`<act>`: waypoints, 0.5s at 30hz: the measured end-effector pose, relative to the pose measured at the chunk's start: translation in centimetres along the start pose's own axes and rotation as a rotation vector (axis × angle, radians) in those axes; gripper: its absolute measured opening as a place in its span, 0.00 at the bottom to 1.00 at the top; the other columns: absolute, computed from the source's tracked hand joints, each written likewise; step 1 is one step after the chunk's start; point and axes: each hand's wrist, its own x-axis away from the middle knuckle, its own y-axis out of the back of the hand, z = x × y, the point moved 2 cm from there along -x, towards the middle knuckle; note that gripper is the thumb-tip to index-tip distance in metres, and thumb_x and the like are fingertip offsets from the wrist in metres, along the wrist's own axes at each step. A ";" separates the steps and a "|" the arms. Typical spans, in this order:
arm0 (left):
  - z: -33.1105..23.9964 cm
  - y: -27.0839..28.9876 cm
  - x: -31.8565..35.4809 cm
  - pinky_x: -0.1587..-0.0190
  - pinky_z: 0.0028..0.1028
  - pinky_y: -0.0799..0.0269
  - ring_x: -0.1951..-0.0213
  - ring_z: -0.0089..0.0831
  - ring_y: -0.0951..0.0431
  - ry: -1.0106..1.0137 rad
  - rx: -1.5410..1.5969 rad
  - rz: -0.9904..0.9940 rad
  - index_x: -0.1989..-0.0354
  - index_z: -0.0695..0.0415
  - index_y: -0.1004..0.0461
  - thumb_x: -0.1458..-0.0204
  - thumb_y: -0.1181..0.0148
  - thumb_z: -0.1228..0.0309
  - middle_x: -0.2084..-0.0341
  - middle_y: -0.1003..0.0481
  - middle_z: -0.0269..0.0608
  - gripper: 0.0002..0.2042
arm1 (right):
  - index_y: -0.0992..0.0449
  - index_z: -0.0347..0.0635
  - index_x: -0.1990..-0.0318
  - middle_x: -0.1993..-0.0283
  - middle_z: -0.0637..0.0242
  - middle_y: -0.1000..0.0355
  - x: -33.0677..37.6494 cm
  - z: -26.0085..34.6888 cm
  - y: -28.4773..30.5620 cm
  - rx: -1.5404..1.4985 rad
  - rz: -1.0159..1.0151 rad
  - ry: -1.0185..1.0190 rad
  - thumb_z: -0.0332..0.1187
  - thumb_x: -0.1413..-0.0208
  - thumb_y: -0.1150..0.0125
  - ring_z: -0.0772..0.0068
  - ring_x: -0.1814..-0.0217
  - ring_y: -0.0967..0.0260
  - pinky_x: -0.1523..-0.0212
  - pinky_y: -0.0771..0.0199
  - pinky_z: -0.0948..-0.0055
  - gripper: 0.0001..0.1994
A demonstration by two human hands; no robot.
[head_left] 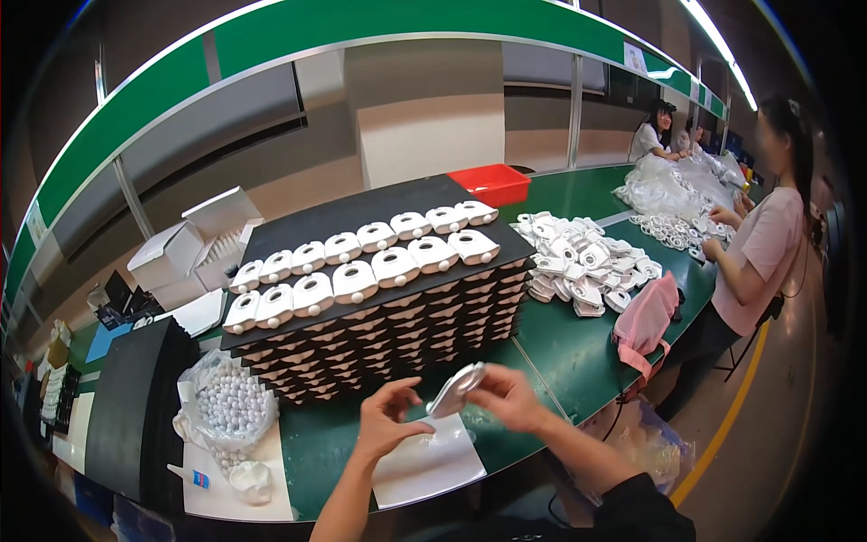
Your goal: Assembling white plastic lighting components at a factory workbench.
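Observation:
My right hand (pixel 510 397) grips a flat white plastic housing (pixel 454 390), tilted on edge above the green bench. My left hand (pixel 386 421) is beside it with fingers spread, its thumb touching the part's lower edge. Just beyond stands a tall stack of black trays (pixel 379 348); the top tray (pixel 361 212) carries two rows of white housings (pixel 361 280), each with a small white ball. A clear bag of white balls (pixel 233 406) lies to the left.
A white sheet (pixel 429 465) lies under my hands. A glue tube (pixel 191 477) and small white dish (pixel 250 477) sit at lower left. Loose white housings (pixel 587 257), a pink bag (pixel 646 321), a red bin (pixel 492 183), white boxes (pixel 194 248). A person in pink (pixel 768 244) works at right.

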 end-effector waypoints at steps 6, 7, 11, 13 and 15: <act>-5.7 8.4 1.2 0.74 0.14 0.38 0.78 0.15 0.32 -0.223 -0.258 -0.495 0.71 0.60 0.26 0.49 0.46 0.74 0.82 0.30 0.30 0.04 | 0.43 0.38 0.48 0.67 0.66 0.30 -4.4 11.5 6.4 0.351 -0.281 0.231 0.24 0.49 0.47 0.83 0.68 0.34 0.68 0.35 0.83 0.20; -5.4 11.3 1.7 0.77 0.14 0.43 0.79 0.14 0.34 -0.250 -0.337 -0.604 0.73 0.61 0.27 0.47 0.49 0.73 0.82 0.30 0.30 0.07 | 0.43 0.37 0.49 0.69 0.66 0.30 -5.4 12.3 8.2 0.401 -0.322 0.229 0.24 0.48 0.48 0.84 0.70 0.36 0.70 0.37 0.83 0.19; -4.2 22.2 2.7 0.77 0.21 0.43 0.79 0.18 0.35 -0.230 -0.601 -0.841 0.76 0.63 0.29 0.47 0.48 0.67 0.83 0.31 0.34 0.11 | 0.37 0.31 0.51 0.68 0.65 0.30 -8.7 14.6 13.7 0.633 -0.384 0.171 0.28 0.48 0.48 0.83 0.72 0.36 0.73 0.36 0.82 0.17; -2.9 26.0 3.1 0.73 0.28 0.35 0.79 0.31 0.30 -0.009 -1.081 -0.923 0.78 0.62 0.29 0.52 0.45 0.67 0.83 0.29 0.42 0.10 | 0.35 0.31 0.52 0.68 0.64 0.30 -10.5 14.5 15.1 0.667 -0.337 0.020 0.29 0.48 0.48 0.83 0.72 0.36 0.73 0.37 0.82 0.17; -0.6 30.3 4.3 0.70 0.32 0.35 0.76 0.36 0.30 0.143 -1.122 -0.858 0.77 0.62 0.29 0.55 0.43 0.66 0.80 0.28 0.45 0.10 | 0.33 0.30 0.53 0.68 0.64 0.30 -12.1 13.9 15.6 0.695 -0.279 -0.123 0.30 0.48 0.47 0.82 0.72 0.36 0.74 0.37 0.81 0.16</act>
